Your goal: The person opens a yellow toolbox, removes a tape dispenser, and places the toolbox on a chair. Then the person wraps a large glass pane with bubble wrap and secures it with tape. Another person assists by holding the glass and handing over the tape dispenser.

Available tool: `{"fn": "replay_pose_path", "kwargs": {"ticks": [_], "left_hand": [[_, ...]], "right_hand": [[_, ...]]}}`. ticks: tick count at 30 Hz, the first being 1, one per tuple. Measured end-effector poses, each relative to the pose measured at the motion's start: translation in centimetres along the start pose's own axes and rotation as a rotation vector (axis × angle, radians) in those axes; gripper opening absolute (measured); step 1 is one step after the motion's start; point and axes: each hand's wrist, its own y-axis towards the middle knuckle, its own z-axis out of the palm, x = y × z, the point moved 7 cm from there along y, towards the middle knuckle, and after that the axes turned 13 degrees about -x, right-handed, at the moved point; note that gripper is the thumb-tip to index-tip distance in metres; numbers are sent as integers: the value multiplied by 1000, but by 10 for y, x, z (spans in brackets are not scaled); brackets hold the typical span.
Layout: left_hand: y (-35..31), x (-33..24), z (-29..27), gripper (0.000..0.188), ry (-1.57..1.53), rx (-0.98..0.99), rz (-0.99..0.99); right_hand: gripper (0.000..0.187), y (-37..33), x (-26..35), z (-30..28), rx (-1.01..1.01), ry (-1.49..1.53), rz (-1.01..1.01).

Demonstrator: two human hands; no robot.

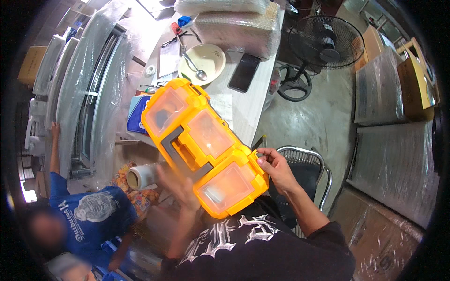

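A yellow plastic toolbox (201, 140) with clear lid compartments and a grey handle is tilted up in front of my chest. My left hand (180, 187), blurred, presses against its lower left side near the handle. My right hand (274, 166) pinches the toolbox's right edge by a latch. A dark slim tool tip (263, 140) sticks up just above my right fingers.
A white table (239, 105) behind holds a bowl with a spoon (202, 63), a black phone (244, 72), a clipboard (168, 56) and wrapped bundles. A roll of clear wrap (143, 176) lies lower left. A person in a blue shirt (91, 210) crouches left. A floor fan (323, 44) and metal chair (304, 168) stand right.
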Motion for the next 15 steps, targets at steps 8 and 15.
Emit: {"fn": "replay_pose_path", "kwargs": {"ticks": [8, 15], "left_hand": [[-31, -131, 107, 64, 149, 761, 776], [-34, -115, 133, 53, 56, 782, 721]], "right_hand": [[23, 4, -11, -3, 74, 34, 104], [12, 5, -15, -1, 88, 233, 113]]}}
